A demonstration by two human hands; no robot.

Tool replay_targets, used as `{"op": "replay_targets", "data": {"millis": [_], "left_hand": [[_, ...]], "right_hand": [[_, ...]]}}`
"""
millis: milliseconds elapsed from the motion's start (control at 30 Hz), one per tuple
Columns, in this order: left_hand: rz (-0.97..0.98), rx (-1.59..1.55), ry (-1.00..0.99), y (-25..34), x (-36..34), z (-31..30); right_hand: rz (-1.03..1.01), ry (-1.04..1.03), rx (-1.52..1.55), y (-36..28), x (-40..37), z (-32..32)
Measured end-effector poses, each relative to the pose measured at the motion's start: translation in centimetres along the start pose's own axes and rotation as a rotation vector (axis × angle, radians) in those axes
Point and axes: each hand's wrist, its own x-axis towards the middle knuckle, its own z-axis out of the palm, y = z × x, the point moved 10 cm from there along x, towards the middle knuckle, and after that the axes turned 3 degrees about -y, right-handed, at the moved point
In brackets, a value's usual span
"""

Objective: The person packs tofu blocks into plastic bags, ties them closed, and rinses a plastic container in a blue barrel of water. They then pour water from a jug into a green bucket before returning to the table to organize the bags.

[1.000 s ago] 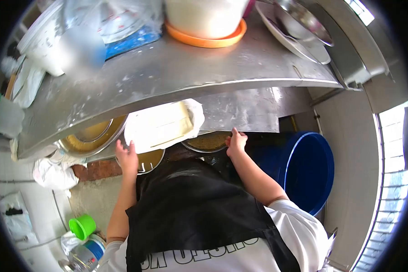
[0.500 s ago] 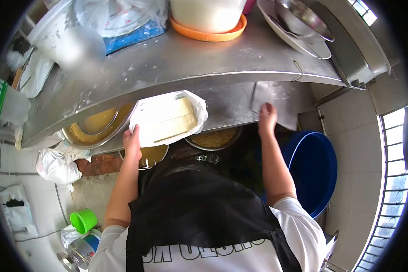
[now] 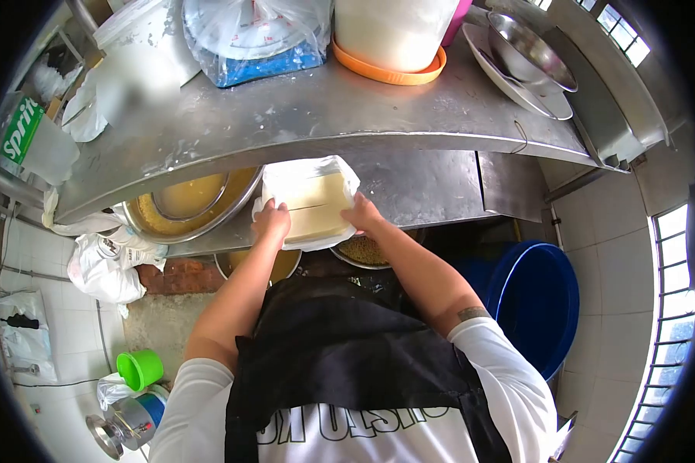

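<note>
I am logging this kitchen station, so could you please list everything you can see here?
wrapped block: one, cream in white plastic, just under the table edge, between both hands
steel table: one, grey, across the top
white tub: one, on an orange lid, table top
clear bag: one, white and blue contents, left of the tub
steel bowls: two, stacked, silver, table top right
big pan: one, steel with yellow mix, lower shelf left
smaller pans: two, steel, below the hands
blue tub: one, floor right
green cup: one, floor left
left hand: grips the block's left side
right hand: grips the block's right side
</note>
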Motion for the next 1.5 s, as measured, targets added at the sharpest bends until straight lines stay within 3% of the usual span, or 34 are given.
{"op": "replay_targets", "data": {"millis": [100, 133, 167, 200, 233, 267, 300, 367, 433, 500, 567, 633, 667, 700, 733, 800, 867, 933, 1000, 1033, 1100, 1167, 1267, 1400, 1433, 1467, 1500], "left_hand": [[0.232, -0.270, -0.039, 0.0, 7.2, 4.4], [0.238, -0.266, -0.039, 1.2, 5.6, 3.2], [0.151, -0.532, -0.108, 1.4, 4.2, 2.5], [0.060, -0.798, -0.176, 2.4, 1.9, 1.3], [0.139, -0.744, -0.124, 3.6, -0.5, -1.4], [0.144, -0.739, -0.126, 3.5, -0.7, -1.8], [0.221, -0.878, -0.067, 3.5, -0.7, -3.0], [0.337, -1.037, -0.022, 3.4, -1.9, -5.4], [0.384, -1.091, -0.030, 3.4, -3.9, -7.6], [0.365, -1.015, -0.054, 1.6, -3.5, -7.0], [0.292, -0.957, -0.093, -0.4, -3.1, -6.0], [0.231, -0.940, -0.132, -1.1, -2.8, -5.4], [0.164, -0.918, -0.171, -1.7, -2.6, -4.8], [0.310, -0.922, -0.188, 0.5, -3.7, -6.6], [0.311, -0.924, -0.189, 1.6, -4.2, -7.9], [0.677, -0.996, -0.127, 5.8, -6.7, -12.7], [0.633, -1.027, -0.130, 6.0, -7.0, -13.8], [0.463, -0.814, -0.275, 4.7, -6.2, -11.9], [0.544, -0.810, -0.401, 4.0, -6.6, -10.6], [0.560, -0.916, -0.350, 3.9, -6.6, -11.9], [0.579, -1.057, -0.270, 3.7, -5.7, -13.4], [0.572, -0.966, -0.314, 2.8, -4.7, -11.4], [0.603, -0.817, -0.465, 2.7, -6.6, -8.9], [0.742, -0.687, -0.375, 2.5, -7.3, -9.9], [0.699, -0.653, -0.381, 1.9, -6.5, -9.8], [0.657, -0.620, -0.388, 1.4, -5.9, -9.7], [0.632, -0.705, -0.392, 1.0, -5.8, -10.1]], "right_hand": [[-0.072, 0.165, -0.211, -0.4, 5.7, -3.0], [-0.228, 0.387, -0.188, -2.8, 5.3, -5.7], [-0.282, 0.558, -0.196, -4.3, 5.0, -8.1], [-0.338, 0.564, -0.243, -6.8, 4.4, -9.4], [-0.235, 0.504, -0.322, -9.0, 4.8, -10.6], [-0.708, 0.747, -0.234, -12.5, 2.6, -12.6], [-0.729, 0.708, -0.214, -14.5, 0.8, -14.0], [-0.835, 0.356, 0.427, -13.8, 2.9, -15.8], [-0.857, 0.191, 0.672, -13.3, 2.5, -16.8], [-0.813, 0.503, 0.158, -12.9, -0.1, -18.0], [-0.648, 0.736, 0.336, -10.7, -4.9, -16.6], [-0.258, 0.781, 0.404, 1.8, 1.7, -10.7], [-0.145, 0.613, 0.461, 4.7, 2.7, -6.0], [-0.104, 0.511, 0.553, 6.6, 3.5, -1.4], [-0.101, 0.472, 0.606, 7.1, 3.8, 2.3], [-0.144, 0.399, 0.482, 4.5, 2.7, 5.6], [-0.154, 0.392, 0.370, 4.2, 4.8, 7.3], [-0.138, 0.452, 0.256, 2.8, 5.2, 7.8], [-0.280, 0.604, -0.166, -0.3, 4.1, 6.2], [-0.111, 0.446, 0.026, 0.6, 5.1, 6.3], [-0.111, 0.326, 0.109, -0.4, 4.7, 5.3], [-0.106, 0.304, 0.311, -1.1, 4.0, 5.0], [-0.067, 0.437, 0.207, -3.0, 1.9, 4.9], [0.078, 0.463, -0.097, -6.5, 4.3, 5.7], [0.001, 0.387, -0.091, -8.0, 4.5, 5.7], [-0.187, 0.289, 0.187, -4.6, 10.2, 6.8], [-0.188, 0.208, 0.197, -4.8, 10.3, 6.6]]}}
